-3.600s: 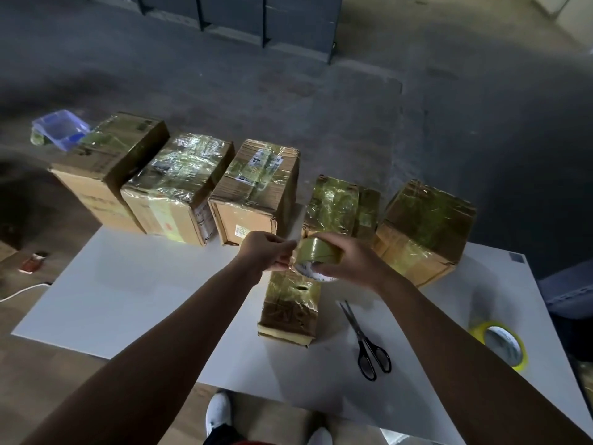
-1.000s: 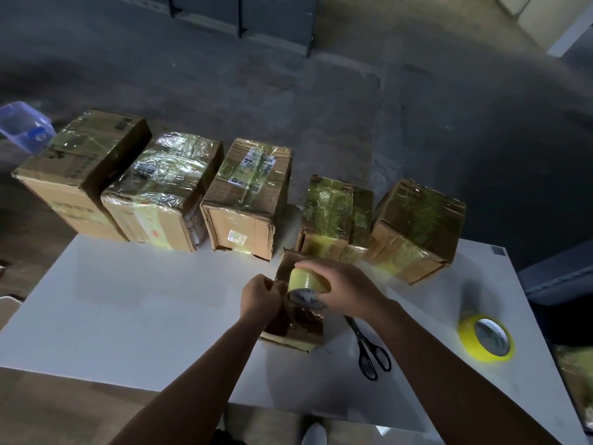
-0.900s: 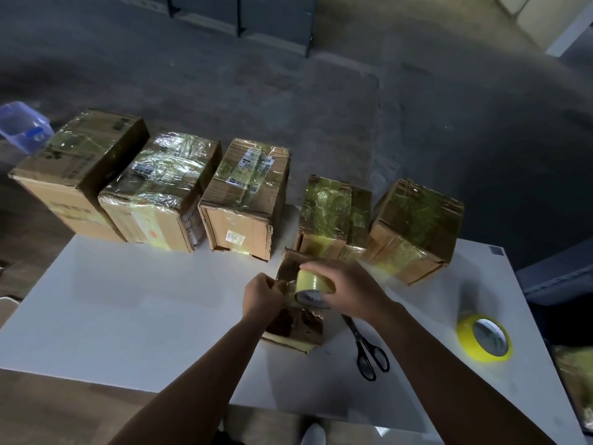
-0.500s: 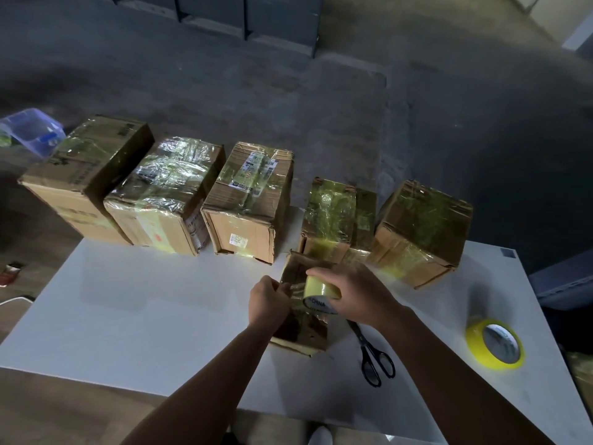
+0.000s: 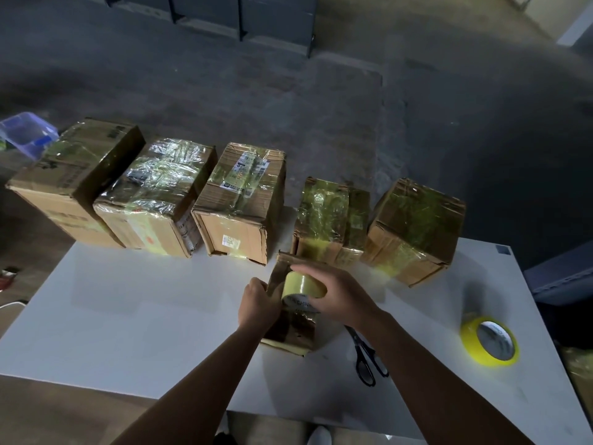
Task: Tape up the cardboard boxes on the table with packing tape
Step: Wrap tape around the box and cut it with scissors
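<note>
Small box [image 5: 290,336]: cardboard, set on the near middle of the white table [image 5: 128,316], just in front of the far row of boxes. Its top is already covered with glossy tape.

Tape roll [image 5: 301,284]: yellowish, held on edge directly over the top of the small box. Whether it touches the box surface cannot be told. Printed lettering is seen on its inner core.

Right hand [image 5: 341,295]: closed over the tape roll from the right, fingers wrapped across the top of it and the thumb underneath.

Left hand [image 5: 256,303]: laid against the left side of the small box, fingers curled round that edge and gripping it. Whether a tape end is also pinched cannot be told.

Scissors [image 5: 365,358]: black-handled, closed, lying flat just right of the small box, partly under the right forearm.

Spare tape roll [image 5: 489,342]: bright yellow, lying flat near the right edge of the table, well apart from the hands.

Far row, left to right: large brown box [image 5: 73,181], box with crinkled clear film [image 5: 154,197], labelled box [image 5: 244,200], narrow box with yellow tape [image 5: 330,220], tilted box [image 5: 414,229]. All are wrapped in tape. The first three are set side by side and overhang the far edge.

A blue plastic tub [image 5: 25,133] is seen on the grey floor beyond the far left box.
</note>
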Demonstrator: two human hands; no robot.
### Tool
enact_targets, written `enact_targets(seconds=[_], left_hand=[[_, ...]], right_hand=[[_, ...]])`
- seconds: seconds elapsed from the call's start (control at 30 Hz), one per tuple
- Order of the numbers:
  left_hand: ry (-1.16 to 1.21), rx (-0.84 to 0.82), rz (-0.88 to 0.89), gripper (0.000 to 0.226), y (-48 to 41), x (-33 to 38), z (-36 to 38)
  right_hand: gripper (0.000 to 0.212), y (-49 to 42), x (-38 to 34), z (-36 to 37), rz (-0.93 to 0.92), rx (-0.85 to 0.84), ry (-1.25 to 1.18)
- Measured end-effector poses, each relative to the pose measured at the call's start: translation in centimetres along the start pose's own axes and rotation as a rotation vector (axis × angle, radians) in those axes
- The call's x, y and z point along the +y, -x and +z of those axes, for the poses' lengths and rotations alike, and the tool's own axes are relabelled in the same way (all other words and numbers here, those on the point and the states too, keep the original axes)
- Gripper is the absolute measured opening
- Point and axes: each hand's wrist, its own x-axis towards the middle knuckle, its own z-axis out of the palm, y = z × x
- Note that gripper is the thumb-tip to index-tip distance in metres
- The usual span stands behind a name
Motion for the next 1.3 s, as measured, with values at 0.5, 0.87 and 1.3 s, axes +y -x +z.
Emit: enact_targets(seconds=[0.5,0.87,1.3], left_hand=[[0.026,0.01,-0.051,0.04,-0.4,-0.3,-0.1],[-0.176,0.046,0.125,0.064,0.7,-0.6,0.4],[-0.211,-0.023,-0.029,0.062,0.2,1.5,1.0]], right_hand=[[0.056,1.8,2.8,-2.8,0.142,-0.197,0.462],[0.041,1.7,4.1,0.4,0.202,-0.221,0.511],[0.046,1.8,4.5,1.7,0.202,-0.144,0.495]])
